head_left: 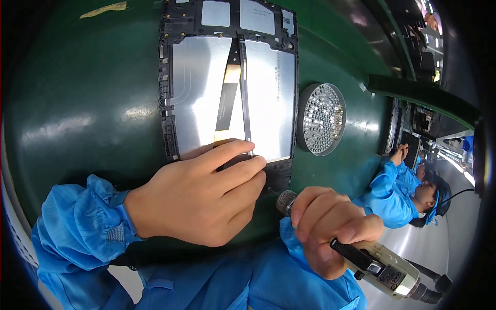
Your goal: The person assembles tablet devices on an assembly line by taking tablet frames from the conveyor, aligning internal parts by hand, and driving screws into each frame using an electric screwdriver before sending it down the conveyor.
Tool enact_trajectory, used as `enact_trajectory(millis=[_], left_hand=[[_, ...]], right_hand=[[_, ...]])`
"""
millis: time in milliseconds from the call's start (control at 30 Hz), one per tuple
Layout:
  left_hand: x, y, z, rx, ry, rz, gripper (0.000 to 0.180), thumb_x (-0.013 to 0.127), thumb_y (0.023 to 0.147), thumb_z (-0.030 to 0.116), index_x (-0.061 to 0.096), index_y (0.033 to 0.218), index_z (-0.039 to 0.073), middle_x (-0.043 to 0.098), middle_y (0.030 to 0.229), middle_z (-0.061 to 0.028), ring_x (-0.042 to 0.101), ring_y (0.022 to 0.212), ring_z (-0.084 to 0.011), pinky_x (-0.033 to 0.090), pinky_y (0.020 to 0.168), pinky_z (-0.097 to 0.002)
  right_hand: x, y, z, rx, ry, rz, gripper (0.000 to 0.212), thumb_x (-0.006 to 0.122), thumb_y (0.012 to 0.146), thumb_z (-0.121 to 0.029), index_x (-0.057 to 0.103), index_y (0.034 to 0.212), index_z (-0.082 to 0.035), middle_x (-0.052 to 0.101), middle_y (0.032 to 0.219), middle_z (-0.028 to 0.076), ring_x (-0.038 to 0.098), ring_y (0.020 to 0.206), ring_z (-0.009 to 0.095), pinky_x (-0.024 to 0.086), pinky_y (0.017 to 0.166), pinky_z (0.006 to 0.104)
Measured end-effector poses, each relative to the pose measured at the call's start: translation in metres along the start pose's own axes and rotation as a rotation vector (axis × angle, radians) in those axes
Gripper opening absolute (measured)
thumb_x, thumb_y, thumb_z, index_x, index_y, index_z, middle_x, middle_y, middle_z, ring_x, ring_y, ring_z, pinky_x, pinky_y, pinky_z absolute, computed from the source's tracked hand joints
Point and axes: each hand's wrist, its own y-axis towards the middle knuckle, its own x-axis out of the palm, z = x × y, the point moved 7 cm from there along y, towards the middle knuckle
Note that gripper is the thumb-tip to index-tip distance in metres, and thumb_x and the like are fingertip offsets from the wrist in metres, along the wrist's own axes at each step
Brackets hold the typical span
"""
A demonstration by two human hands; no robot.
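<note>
An opened tablet (271, 98) lies on the green mat, its silver battery panels exposed in a black frame. Down its middle run a thin black flat cable (245, 88) and a wider black-and-gold ribbon cable (226, 106). My left hand (209, 196) rests over the tablet's near end, palm down, fingers stretched out and fingertips touching the thin cable's lower end. What lies beneath the palm is hidden. At the lower right, my right hand (325, 227) is wrapped round an electric screwdriver (387, 274), held tilted beside the tablet's near right corner. Its knurled metal nose points up-left.
A round metal dish (303, 121) of small screws stands just right of the tablet. A yellowish strip (103, 9) lies at the far left of the green mat (77, 103). A green bar (423, 98) crosses the right side. A co-worker in blue (392, 199) sits beyond.
</note>
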Motion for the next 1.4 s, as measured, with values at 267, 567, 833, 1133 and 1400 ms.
enact_trajectory(millis=[267,567,833,1133,1400], left_hand=[[0.001,0.004,-0.005,-0.038,-0.031,-0.021,0.007,0.066,0.069,0.005,0.066,0.071,-0.002,0.066,0.09,-0.014,0.061,0.096,-0.0292,0.049,0.09,-0.0476],[0.013,0.016,0.003,-0.075,0.047,-0.152,0.012,0.067,0.07,0.005,0.067,0.078,-0.003,0.061,0.09,-0.013,0.059,0.097,-0.0276,0.045,0.094,-0.048],[0.013,0.014,0.018,-0.123,0.167,-0.151,0.014,0.066,0.069,0.005,0.065,0.079,-0.005,0.057,0.088,-0.0133,0.056,0.094,-0.028,0.045,0.092,-0.0478],[0.03,0.019,0.02,-0.248,0.282,-0.182,0.029,0.058,0.063,0.012,0.059,0.083,-0.009,0.053,0.1,-0.0201,0.052,0.099,-0.035,0.043,0.092,-0.0477],[0.024,0.022,0.026,-0.249,0.221,-0.133,0.023,0.059,0.075,0.007,0.054,0.088,-0.012,0.047,0.11,-0.0272,0.046,0.116,-0.044,0.042,0.098,-0.0506]], right_hand=[[0.001,-0.002,0.003,-0.017,0.024,-0.047,0.033,0.064,0.069,0.006,0.048,0.097,-0.001,0.054,0.061,0.01,0.053,0.05,0.022,0.049,0.051,0.0378],[-0.003,0.0,0.004,-0.069,-0.066,-0.149,0.034,0.061,0.074,0.001,0.044,0.103,-0.006,0.054,0.061,0.004,0.053,0.048,0.017,0.047,0.05,0.0329],[-0.053,-0.002,-0.017,-0.086,0.001,0.118,0.031,0.06,0.078,-0.004,0.048,0.106,-0.006,0.052,0.064,0.006,0.05,0.051,0.018,0.045,0.056,0.0374],[-0.136,-0.011,0.001,-0.155,-0.089,0.408,0.033,0.06,0.076,-0.01,0.051,0.108,-0.004,0.05,0.065,0.008,0.048,0.056,0.018,0.044,0.066,0.0377],[-0.166,-0.026,0.002,-0.105,-0.135,0.441,0.034,0.057,0.079,-0.011,0.05,0.111,-0.002,0.046,0.066,0.003,0.044,0.06,0.013,0.041,0.069,0.0338]])
